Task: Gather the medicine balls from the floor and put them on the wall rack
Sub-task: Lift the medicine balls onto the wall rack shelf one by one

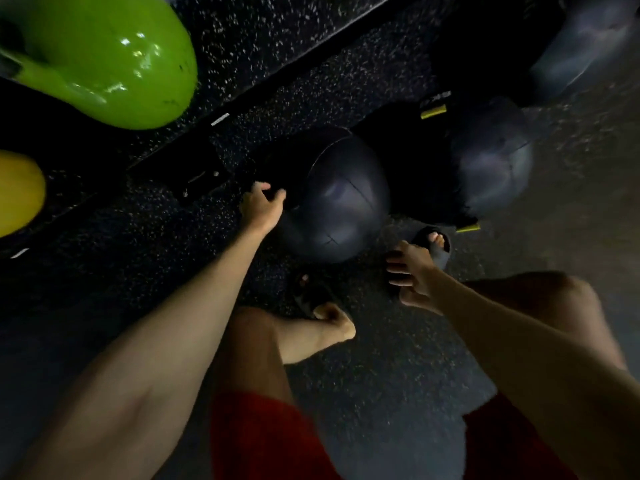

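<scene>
Nearest medicine ball [341,199] sits on the floor [156,237], second ball [491,168] just behind, so both arms reach down to flank it. Left hand [261,207] is just beside its left side, fingers loosely spread, holding nothing. Right hand [414,275] is near its lower right, fingers relaxed, empty.

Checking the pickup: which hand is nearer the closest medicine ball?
Left. The left hand is by the ball, at its left edge; the right hand hovers apart, lower right.

Left hand [261,207] beside dark medicine ball [341,199]; right hand [412,275] spread, empty.
</scene>
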Available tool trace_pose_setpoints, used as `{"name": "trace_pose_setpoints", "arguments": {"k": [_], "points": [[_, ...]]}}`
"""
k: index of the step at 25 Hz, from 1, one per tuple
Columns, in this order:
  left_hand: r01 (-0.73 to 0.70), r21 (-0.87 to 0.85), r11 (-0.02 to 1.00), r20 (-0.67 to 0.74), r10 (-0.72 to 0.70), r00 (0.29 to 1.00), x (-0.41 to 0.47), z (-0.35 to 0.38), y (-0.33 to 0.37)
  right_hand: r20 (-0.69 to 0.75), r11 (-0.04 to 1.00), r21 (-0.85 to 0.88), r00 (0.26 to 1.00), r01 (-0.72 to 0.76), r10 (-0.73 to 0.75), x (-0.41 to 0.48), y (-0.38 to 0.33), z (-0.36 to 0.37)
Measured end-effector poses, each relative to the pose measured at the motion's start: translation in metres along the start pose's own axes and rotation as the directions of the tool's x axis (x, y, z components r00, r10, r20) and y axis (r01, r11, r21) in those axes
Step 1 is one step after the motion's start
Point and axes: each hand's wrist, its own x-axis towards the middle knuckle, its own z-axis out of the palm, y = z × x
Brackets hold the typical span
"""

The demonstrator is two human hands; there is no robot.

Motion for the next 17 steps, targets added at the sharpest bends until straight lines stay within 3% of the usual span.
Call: {"name": "trace_pose_setpoints", "arguments": {"k": [4, 10, 13, 17], "points": [[-0.036, -0.138, 0.99, -0.07, 0.026, 0.997, 0.09, 0.025, 0.009, 0.088, 0.969, 0.246, 0.996, -0.027, 0.006, 0.105, -0.014, 0.011], [-0.003, -0.222, 0.975, 0.039, 0.013, 0.999, 0.159, 0.044, 0.015, 0.238, 0.864, 0.497, 0.97, -0.084, -0.042, 0.185, -0.038, 0.041], [0.025, -0.241, 0.97, 0.046, -0.014, 0.999, 0.167, 0.048, 0.011, 0.218, 0.793, 0.602, 0.975, -0.097, -0.047, 0.197, -0.04, 0.047], [-0.016, -0.291, 0.957, 0.044, 0.03, 0.999, 0.152, 0.049, 0.014, 0.174, 0.776, 0.627, 0.983, -0.061, -0.063, 0.181, -0.033, 0.049]]}}
